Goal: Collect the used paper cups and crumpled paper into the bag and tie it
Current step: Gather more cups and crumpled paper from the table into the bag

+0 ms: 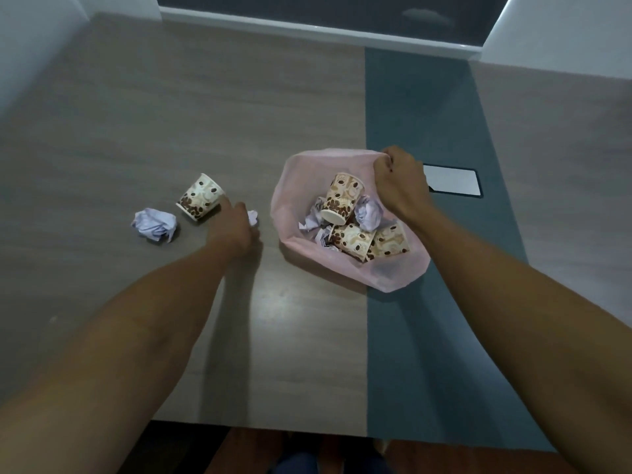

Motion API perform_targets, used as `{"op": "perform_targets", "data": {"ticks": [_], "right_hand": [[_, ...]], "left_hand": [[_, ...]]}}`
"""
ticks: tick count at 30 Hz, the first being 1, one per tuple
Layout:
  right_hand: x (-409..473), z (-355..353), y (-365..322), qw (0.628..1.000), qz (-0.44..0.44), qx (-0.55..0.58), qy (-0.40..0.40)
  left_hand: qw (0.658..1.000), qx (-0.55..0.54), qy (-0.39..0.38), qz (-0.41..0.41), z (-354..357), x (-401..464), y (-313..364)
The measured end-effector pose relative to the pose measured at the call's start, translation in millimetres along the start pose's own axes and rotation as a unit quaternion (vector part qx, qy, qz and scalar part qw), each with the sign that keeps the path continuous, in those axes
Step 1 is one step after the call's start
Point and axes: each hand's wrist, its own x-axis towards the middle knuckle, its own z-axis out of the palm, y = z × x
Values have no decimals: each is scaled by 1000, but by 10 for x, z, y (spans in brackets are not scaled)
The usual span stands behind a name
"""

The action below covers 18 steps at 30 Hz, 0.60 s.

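Note:
A thin pink bag [301, 186] lies open on the table, holding three coffee-bean paper cups [342, 196] and several crumpled papers [369, 212]. My right hand [398, 181] is shut on the bag's far right rim, lifting it. My left hand [236, 222] rests on the table left of the bag, closed around a small crumpled paper [252, 217] that shows past its fingers. Just left of that hand a loose paper cup [201, 197] lies tilted on its side. A bigger crumpled paper ball [155, 224] sits further left.
The grey wood table [171, 114] has a teal strip [420, 114] under the bag's right part, with a white rectangular cover plate [453, 179] beyond my right hand. The table's near edge runs along the bottom, a window sill along the far side.

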Motion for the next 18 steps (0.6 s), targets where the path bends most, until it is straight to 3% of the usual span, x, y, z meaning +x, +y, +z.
{"op": "perform_targets", "data": {"ticks": [2, 4, 7, 14, 16, 18], "right_hand": [[-3, -12, -25, 1000, 3, 5, -1], [-2, -23, -61, 1000, 7, 1, -1], [19, -45, -116, 1000, 16, -16, -7], [105, -65, -113, 999, 33, -13, -22], [119, -64, -89, 999, 27, -4, -29], [133, -64, -60, 999, 23, 1, -33]], "left_hand": [[989, -109, 93, 22, -36, -146, 99], [949, -244, 190, 56, -115, -299, 241], [894, -342, 259, 127, -242, -506, 519], [852, -335, 240, 323, -316, -687, 1069], [865, -314, 189, 342, -233, -651, 1122], [896, -302, 147, 292, -130, -558, 1116]]}}
